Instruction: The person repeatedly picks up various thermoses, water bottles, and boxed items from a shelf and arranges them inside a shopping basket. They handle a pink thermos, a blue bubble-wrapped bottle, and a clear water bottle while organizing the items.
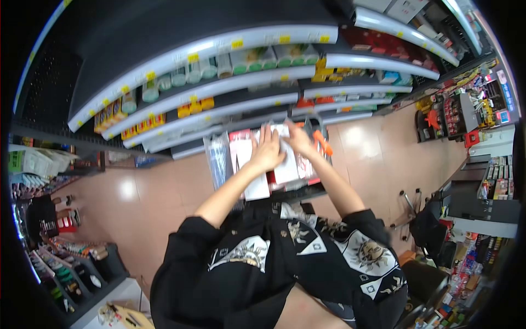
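The left hand [267, 152] lies flat, gripping nothing, on white packs [285, 171] in a dark basket [304, 192]. The right hand [299, 140] curls near their far edge; its hold I cannot tell

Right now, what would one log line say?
left hand: flat over white packages; right hand: at packages' far end; below: dark container; ahead: stocked shelves

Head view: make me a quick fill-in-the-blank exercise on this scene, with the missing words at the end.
1. Between the two forearms lies a package coloured ____.
2. Of the left hand and right hand, the ____ one is nearer the orange object.
3. The bright price tags along the shelf edges are coloured ____.

Missing words: white; right; yellow.
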Demonstrator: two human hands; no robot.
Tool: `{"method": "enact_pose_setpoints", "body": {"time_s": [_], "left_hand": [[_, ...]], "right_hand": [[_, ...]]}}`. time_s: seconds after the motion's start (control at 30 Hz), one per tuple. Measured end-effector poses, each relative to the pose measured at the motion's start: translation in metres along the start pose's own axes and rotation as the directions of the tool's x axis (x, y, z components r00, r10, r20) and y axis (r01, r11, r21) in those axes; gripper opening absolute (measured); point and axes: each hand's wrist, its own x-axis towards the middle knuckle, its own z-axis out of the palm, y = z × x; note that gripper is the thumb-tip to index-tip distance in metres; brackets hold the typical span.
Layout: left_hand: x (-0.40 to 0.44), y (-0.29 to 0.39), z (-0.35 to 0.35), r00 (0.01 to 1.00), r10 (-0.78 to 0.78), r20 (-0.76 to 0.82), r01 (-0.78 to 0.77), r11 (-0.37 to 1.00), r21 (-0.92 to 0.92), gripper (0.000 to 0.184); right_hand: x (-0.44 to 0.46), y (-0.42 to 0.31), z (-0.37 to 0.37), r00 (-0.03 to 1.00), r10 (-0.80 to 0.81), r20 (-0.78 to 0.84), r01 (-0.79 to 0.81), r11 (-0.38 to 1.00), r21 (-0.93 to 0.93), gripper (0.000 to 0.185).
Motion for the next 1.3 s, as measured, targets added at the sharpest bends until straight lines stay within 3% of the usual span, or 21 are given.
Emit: {"method": "enact_pose_setpoints", "body": {"time_s": [0.03,0.13,0.17,0.23,0.27,0.37,0.43,0.57,0.6,0.67,0.7,0.77,0.8,0.97,1.03,1.07,1.13,1.17,1.23,1.27,1.3], "left_hand": [[-0.002,-0.001,0.001,0.998,-0.017,0.055,0.017,1.000,-0.014,0.086],[-0.010,-0.003,0.006,1.000,0.024,0.020,-0.025,0.998,0.058,0.087],[-0.010,-0.002,0.004,0.999,0.032,0.014,-0.034,0.994,0.101,0.087],[-0.011,0.008,-0.016,0.999,-0.001,0.038,-0.006,0.986,0.167,0.093],[-0.011,0.017,-0.038,0.994,0.059,-0.096,-0.054,0.997,0.058,0.092],[0.002,0.042,-0.120,0.839,0.216,-0.499,-0.304,0.947,-0.102,0.087],[0.017,0.054,-0.171,0.685,0.278,-0.674,-0.410,0.911,-0.041,0.079],[0.074,0.055,-0.236,0.471,0.298,-0.831,-0.409,0.908,0.094,0.073],[0.091,0.052,-0.248,0.431,0.346,-0.834,-0.416,0.896,0.156,0.073],[0.110,0.052,-0.263,0.460,0.337,-0.821,-0.368,0.914,0.170,0.073],[0.117,0.053,-0.267,0.488,0.327,-0.809,-0.326,0.928,0.179,0.073],[0.130,0.051,-0.274,0.508,0.330,-0.795,-0.325,0.929,0.178,0.075],[0.133,0.050,-0.277,0.532,0.310,-0.788,-0.288,0.941,0.176,0.076],[0.160,0.033,-0.299,0.562,0.307,-0.768,-0.193,0.952,0.238,0.080],[0.177,0.025,-0.310,0.572,0.301,-0.763,-0.176,0.953,0.245,0.083],[0.186,0.023,-0.315,0.582,0.302,-0.755,-0.171,0.953,0.250,0.085],[0.204,0.025,-0.326,0.594,0.282,-0.753,-0.185,0.959,0.213,0.090],[0.210,0.025,-0.330,0.605,0.258,-0.754,-0.196,0.965,0.173,0.094],[0.213,0.034,-0.335,0.602,0.262,-0.755,-0.242,0.960,0.140,0.098],[0.215,0.037,-0.337,0.598,0.272,-0.753,-0.295,0.949,0.109,0.103],[0.217,0.037,-0.338,0.601,0.273,-0.751,-0.299,0.948,0.105,0.103]], "right_hand": [[-0.006,-0.018,-0.015,0.997,0.031,0.067,-0.032,0.999,0.008,0.060],[-0.002,-0.052,-0.061,0.996,0.012,0.090,-0.014,1.000,0.025,0.055],[-0.001,-0.059,-0.070,0.996,-0.094,0.005,0.089,0.955,0.284,0.049],[0.003,-0.113,-0.120,0.969,-0.243,-0.042,0.240,0.891,0.386,0.045],[0.009,-0.134,-0.141,0.940,-0.321,-0.119,0.342,0.865,0.368,0.043],[0.049,-0.184,-0.200,0.820,-0.461,-0.339,0.536,0.826,0.172,0.042],[0.097,-0.204,-0.223,0.716,-0.484,-0.503,0.620,0.772,0.142,0.046],[0.204,-0.219,-0.252,0.542,-0.581,-0.607,0.526,0.798,-0.294,0.075],[0.224,-0.228,-0.256,0.537,-0.587,-0.607,0.534,0.793,-0.294,0.075],[0.258,-0.244,-0.263,0.348,-0.528,-0.775,0.223,0.849,-0.479,0.064],[0.273,-0.248,-0.271,0.346,-0.533,-0.772,0.230,0.846,-0.481,0.064],[0.304,-0.259,-0.289,0.623,-0.348,-0.700,0.075,0.918,-0.390,0.091],[0.325,-0.259,-0.294,0.609,-0.328,-0.722,-0.016,0.905,-0.425,0.091],[0.384,-0.264,-0.311,0.528,-0.353,-0.773,-0.067,0.890,-0.452,0.095],[0.368,-0.277,-0.319,0.676,-0.155,-0.720,-0.117,0.942,-0.313,0.098],[0.367,-0.276,-0.316,0.676,-0.152,-0.721,-0.116,0.944,-0.308,0.098],[0.370,-0.271,-0.310,0.441,-0.345,-0.829,0.012,0.925,-0.379,0.089],[0.366,-0.270,-0.313,0.445,-0.347,-0.826,0.016,0.925,-0.379,0.089],[0.323,-0.277,-0.316,0.648,-0.312,-0.695,0.134,0.945,-0.299,0.063],[0.315,-0.274,-0.310,0.650,-0.313,-0.693,0.133,0.944,-0.302,0.063],[0.308,-0.269,-0.305,0.548,-0.388,-0.741,0.218,0.922,-0.322,0.060]]}}
